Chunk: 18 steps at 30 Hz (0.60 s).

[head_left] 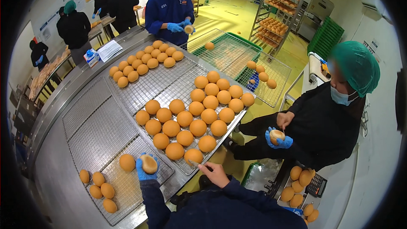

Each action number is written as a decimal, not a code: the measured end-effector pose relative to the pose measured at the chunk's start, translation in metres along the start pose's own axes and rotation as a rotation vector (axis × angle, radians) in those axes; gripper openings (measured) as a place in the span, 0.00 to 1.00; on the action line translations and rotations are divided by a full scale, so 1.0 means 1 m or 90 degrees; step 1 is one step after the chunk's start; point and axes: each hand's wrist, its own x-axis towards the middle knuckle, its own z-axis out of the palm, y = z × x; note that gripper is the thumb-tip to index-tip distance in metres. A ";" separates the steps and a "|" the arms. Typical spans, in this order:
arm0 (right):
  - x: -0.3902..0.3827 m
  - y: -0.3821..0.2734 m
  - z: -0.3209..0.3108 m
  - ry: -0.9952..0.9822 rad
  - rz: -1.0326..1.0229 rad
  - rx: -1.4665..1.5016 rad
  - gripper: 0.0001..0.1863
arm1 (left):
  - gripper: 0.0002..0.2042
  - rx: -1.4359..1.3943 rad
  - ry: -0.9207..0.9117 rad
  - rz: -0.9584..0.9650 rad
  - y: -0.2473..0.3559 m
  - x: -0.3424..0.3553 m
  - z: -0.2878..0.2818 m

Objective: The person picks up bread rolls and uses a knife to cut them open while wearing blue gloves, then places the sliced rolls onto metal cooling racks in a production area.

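My left hand [140, 171], in a blue glove, is closed round a bun [149, 163] turned with its pale underside up. It is above the near wire rack [127, 144], beside a single round brown bun [127, 162]. My bare right hand [215, 175] pinches a small thin-bladed tool [194, 162], which looks like a small knife. The tool's tip is over the nearest bun [193, 155] of the large batch; I cannot tell if they touch. Several round brown buns [185, 118] fill the rack ahead, and a few smaller ones [107, 190] lie at the near left.
Across the steel table [55, 161], a person in blue [169, 10] holds a bun. At the right, a person in a green hairnet [313, 114] works on another bun. Loose buns [296, 184] lie beside a calculator [316, 185]. A tall bun trolley [277, 15] stands behind.
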 end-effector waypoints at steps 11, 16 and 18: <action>-0.025 0.001 0.026 -0.052 0.057 0.056 0.20 | 0.33 -0.155 -0.033 -0.155 -0.037 -0.074 0.049; -0.043 0.017 0.031 0.045 0.057 0.003 0.25 | 0.31 -0.113 -0.080 -0.192 -0.037 -0.083 0.059; -0.059 0.015 0.032 0.087 0.097 0.008 0.25 | 0.31 -0.100 -0.118 -0.234 -0.033 -0.092 0.066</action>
